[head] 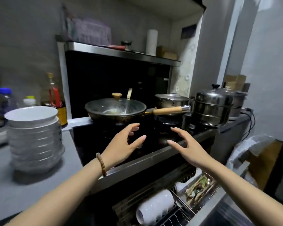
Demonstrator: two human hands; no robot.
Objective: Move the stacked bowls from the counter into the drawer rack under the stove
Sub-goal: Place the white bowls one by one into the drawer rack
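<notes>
Bowls [34, 139]: tall white stack on the counter [31, 193], left of the stove [153, 158], well apart from both hands.
Handling: probably ceramic, so heavy as a stack, stiff, glazed-slick and breakable. Best gripped low, with palms on either side under the bottom bowl, or taken in smaller lots.
Left hand [126, 144]: empty, fingers spread, hovering over the stove.
Right hand [185, 147]: empty, fingers spread, facing the left.
Rack [181, 203]: open below the stove, holding white crockery [155, 204] on its side and utensils [199, 188].
Obstacles: the stove edge overhangs the rack. Bottles [55, 97] stand just behind the stack. Wok [115, 110] is on the burner.
</notes>
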